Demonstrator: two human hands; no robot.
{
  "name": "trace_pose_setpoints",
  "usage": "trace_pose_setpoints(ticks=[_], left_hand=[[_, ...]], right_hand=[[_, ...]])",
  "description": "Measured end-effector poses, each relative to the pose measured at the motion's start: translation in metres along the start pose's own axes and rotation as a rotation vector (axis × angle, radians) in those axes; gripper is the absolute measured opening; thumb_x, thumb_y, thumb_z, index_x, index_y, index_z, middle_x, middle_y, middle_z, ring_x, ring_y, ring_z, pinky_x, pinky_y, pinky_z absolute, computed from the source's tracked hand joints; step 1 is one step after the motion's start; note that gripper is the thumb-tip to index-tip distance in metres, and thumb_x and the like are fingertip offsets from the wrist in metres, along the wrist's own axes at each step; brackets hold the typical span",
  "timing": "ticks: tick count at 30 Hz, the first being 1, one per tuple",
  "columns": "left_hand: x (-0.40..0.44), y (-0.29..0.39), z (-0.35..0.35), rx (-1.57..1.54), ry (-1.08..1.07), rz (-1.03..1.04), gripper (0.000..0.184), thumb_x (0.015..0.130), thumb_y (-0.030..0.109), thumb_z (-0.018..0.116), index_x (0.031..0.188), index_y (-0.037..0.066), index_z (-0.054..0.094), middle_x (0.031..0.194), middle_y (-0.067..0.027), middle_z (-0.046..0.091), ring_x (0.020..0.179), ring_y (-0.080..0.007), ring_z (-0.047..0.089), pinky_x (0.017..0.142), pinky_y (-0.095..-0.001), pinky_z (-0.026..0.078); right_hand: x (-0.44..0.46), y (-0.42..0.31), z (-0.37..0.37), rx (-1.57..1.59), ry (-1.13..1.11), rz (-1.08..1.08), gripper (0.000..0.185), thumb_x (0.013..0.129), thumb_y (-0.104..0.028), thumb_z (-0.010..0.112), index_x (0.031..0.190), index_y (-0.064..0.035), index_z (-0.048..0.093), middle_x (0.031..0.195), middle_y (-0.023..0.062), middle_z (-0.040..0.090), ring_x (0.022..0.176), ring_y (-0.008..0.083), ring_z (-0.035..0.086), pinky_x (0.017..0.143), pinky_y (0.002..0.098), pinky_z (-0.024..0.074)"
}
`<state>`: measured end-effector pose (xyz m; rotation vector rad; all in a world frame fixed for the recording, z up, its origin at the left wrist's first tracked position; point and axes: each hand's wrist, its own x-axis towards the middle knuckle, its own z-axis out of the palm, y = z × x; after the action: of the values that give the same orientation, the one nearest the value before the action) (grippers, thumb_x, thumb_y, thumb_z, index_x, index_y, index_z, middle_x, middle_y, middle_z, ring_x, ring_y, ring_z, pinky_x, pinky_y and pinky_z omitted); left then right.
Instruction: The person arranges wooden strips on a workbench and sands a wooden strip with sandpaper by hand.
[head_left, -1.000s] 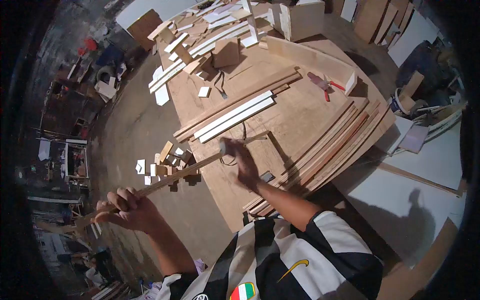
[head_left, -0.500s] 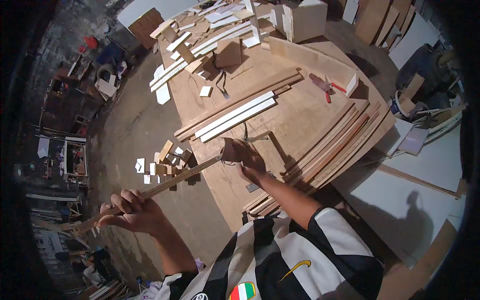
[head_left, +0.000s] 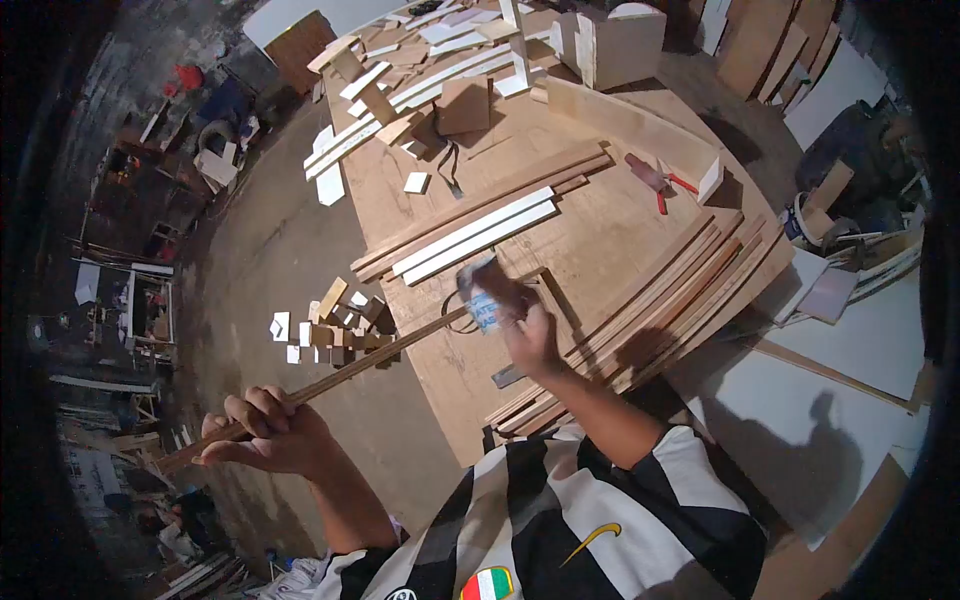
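My left hand [head_left: 265,432] is closed round the lower left part of a long thin wooden strip [head_left: 365,362]. The strip slants up to the right over the edge of the workbench [head_left: 440,370]. Over the bench, my right hand [head_left: 530,335] grips a folded sheet [head_left: 483,300] with blue print, blurred by motion, probably sandpaper. This sheet is close to the strip's upper end; whether they touch I cannot tell. Just beyond lie two white strips [head_left: 475,236] beside long brown strips [head_left: 490,205].
A stack of wooden strips [head_left: 650,300] runs along the bench's near right side. Red-handled pliers [head_left: 662,198] lie further back by a long board [head_left: 630,125]. Small wood blocks [head_left: 335,330] are piled left of the bench. White panels [head_left: 810,420] lean at the right.
My right hand has moved right and turned, bringing the sheet's blue print into view. My left hand keeps its hold on the strip, almost in the same place.
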<state>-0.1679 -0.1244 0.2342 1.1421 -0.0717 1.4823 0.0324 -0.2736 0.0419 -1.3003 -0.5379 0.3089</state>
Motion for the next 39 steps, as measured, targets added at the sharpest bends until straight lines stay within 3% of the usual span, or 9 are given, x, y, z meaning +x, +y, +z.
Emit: trace_pose_setpoints(ticks=[5,8,11,15,18,24,31,37,39], left_hand=[[0.0,-0.001,0.004,-0.05,-0.022,-0.015,0.047,0.095,0.062,0.043,0.102,0.018,0.058,0.06,0.0007,0.037,0.048,-0.0101,0.033,0.044,-0.0234,0.03],[0.003,-0.001,0.0,-0.074,-0.063,-0.024,0.048,0.095,0.062,0.043,0.103,0.017,0.059,0.06,0.0005,0.038,0.048,-0.0101,0.033,0.044,-0.0238,0.03],[0.003,-0.003,-0.001,-0.053,-0.069,-0.015,0.048,0.095,0.062,0.043,0.103,0.017,0.059,0.061,0.0003,0.039,0.048,-0.0104,0.033,0.045,-0.0242,0.031],[0.003,-0.003,-0.005,-0.084,-0.015,-0.01,0.049,0.095,0.062,0.042,0.103,0.017,0.059,0.06,0.0004,0.039,0.047,-0.011,0.032,0.044,-0.0245,0.031],[0.003,-0.004,-0.008,-0.011,0.014,0.014,0.05,0.095,0.062,0.042,0.102,0.017,0.06,0.059,0.0009,0.039,0.047,-0.0112,0.033,0.044,-0.0249,0.03],[0.002,-0.003,-0.018,-0.026,0.055,0.005,0.049,0.095,0.062,0.044,0.1,0.017,0.059,0.058,0.0014,0.036,0.046,-0.0105,0.032,0.044,-0.0251,0.031],[0.005,-0.006,-0.022,0.015,0.033,0.015,0.048,0.096,0.061,0.043,0.103,0.018,0.061,0.059,0.0018,0.035,0.047,-0.0098,0.03,0.045,-0.0251,0.034],[0.006,-0.007,-0.019,-0.005,0.088,0.022,0.047,0.097,0.06,0.042,0.101,0.016,0.059,0.058,0.0014,0.034,0.047,-0.0101,0.029,0.046,-0.0251,0.036],[0.007,-0.006,-0.023,-0.016,0.045,0.011,0.048,0.097,0.06,0.042,0.1,0.016,0.058,0.058,0.0013,0.034,0.047,-0.0102,0.03,0.046,-0.0251,0.037]], right_hand=[[0.009,0.031,-0.037,0.061,-0.088,0.148,0.017,0.086,-0.005,0.059,0.102,-0.0017,0.065,0.091,0.0098,0.066,0.084,0.0159,0.062,0.079,0.032,0.0492],[0.009,0.028,-0.046,-0.021,-0.411,0.328,0.045,0.068,0.008,0.049,0.109,-0.0014,0.064,0.093,0.007,0.065,0.088,0.0155,0.061,0.082,0.0288,0.0482],[0.011,-0.01,-0.019,0.28,-0.16,0.305,0.044,0.071,0.007,0.049,0.11,-0.0009,0.067,0.091,0.0071,0.066,0.091,0.0164,0.063,0.087,0.0283,0.0486],[0.02,0.015,-0.012,0.178,-0.226,0.32,0.043,0.073,0.008,0.048,0.11,0.0001,0.069,0.097,0.0087,0.069,0.095,0.0181,0.065,0.091,0.0287,0.0487],[0.027,0.008,-0.013,0.311,-0.267,0.661,0.039,0.083,0.006,0.043,0.11,-0.0016,0.071,0.1,0.009,0.071,0.085,0.0169,0.069,0.077,0.0294,0.0553],[0.033,0.012,-0.031,0.424,-0.258,0.709,0.032,0.082,0.007,0.043,0.099,0.0026,0.07,0.087,0.0126,0.07,0.069,0.0188,0.069,0.055,0.0274,0.0539],[0.03,0.06,-0.054,0.221,-0.247,0.505,0.026,0.084,-0.001,0.046,0.094,0.0024,0.071,0.083,0.0124,0.069,0.068,0.0183,0.067,0.062,0.0286,0.0551],[0.035,0.059,-0.081,0.421,-0.169,0.745,0.024,0.08,-0.007,0.059,0.099,0.0031,0.068,0.092,0.0094,0.069,0.082,0.0152,0.067,0.075,0.0273,0.0537],[0.036,0.096,-0.088,0.04,-0.152,0.445,0.029,0.077,-0.007,0.063,0.105,0.0015,0.068,0.095,0.0078,0.069,0.087,0.0143,0.065,0.079,0.0286,0.0522]])
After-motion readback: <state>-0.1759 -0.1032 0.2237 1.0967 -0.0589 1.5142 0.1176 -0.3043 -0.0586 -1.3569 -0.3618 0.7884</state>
